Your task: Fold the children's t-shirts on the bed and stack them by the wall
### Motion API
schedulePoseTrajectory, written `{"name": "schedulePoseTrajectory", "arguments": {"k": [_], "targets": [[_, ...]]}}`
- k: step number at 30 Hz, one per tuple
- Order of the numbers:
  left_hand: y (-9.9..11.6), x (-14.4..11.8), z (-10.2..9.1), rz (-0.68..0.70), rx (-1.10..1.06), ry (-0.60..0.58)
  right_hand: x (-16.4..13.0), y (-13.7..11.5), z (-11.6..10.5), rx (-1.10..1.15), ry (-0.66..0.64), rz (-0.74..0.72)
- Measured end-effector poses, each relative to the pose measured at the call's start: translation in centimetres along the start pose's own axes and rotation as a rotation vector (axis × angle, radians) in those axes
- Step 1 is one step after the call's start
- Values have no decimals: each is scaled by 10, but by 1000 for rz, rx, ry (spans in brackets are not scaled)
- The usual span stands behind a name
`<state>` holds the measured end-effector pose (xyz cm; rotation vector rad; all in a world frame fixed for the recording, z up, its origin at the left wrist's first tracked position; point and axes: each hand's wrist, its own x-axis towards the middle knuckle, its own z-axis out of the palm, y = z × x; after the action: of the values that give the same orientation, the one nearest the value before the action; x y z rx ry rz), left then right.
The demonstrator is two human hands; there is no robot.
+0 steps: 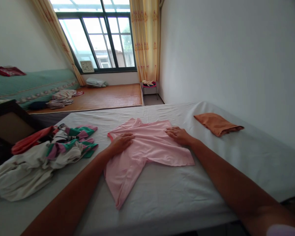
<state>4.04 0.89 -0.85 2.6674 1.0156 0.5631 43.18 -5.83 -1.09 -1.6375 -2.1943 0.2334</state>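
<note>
A pink garment (pixel 147 144), shaped like a pair of shorts with two legs, lies spread over the white-sheeted bed (pixel 172 196). Its legs point towards me, one to the lower left and one to the right, and a strip of red trim shows at its left edge. My left hand (pixel 123 141) rests flat on the left part of the cloth, fingers stretched out. On the opposite side, my right hand (pixel 178 135) lies flat at the right edge, palm down. Neither hand grips the fabric.
To the left sits a loose heap of clothes (pixel 39 164) in white, green and red. A folded orange-brown cloth (pixel 216 124) lies at the right, near the wall (pixel 231 59). Beyond stand a second bed (pixel 108 95) with a brown mat and a small stool (pixel 149 86).
</note>
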Motion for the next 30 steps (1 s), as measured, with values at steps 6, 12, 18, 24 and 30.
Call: {"name": "schedulePoseTrajectory", "arguments": {"k": [6,12,18,24,30], "targets": [[20,-3,-10,10,-18,-131,-2,5,-11,-41,68,88],[64,-64,-70,0,-214,-418,-24,-35,-61,155,-127,-28],[112,-134,-74,79,-203,-506,-91,-75,-59,112,-360,-261],[127,-135,-43,87,-144,-233,-109,-72,-39,-146,-190,-237],[111,-142,-93,56,-298,-412,-114,-66,-61,27,-227,-173]]}}
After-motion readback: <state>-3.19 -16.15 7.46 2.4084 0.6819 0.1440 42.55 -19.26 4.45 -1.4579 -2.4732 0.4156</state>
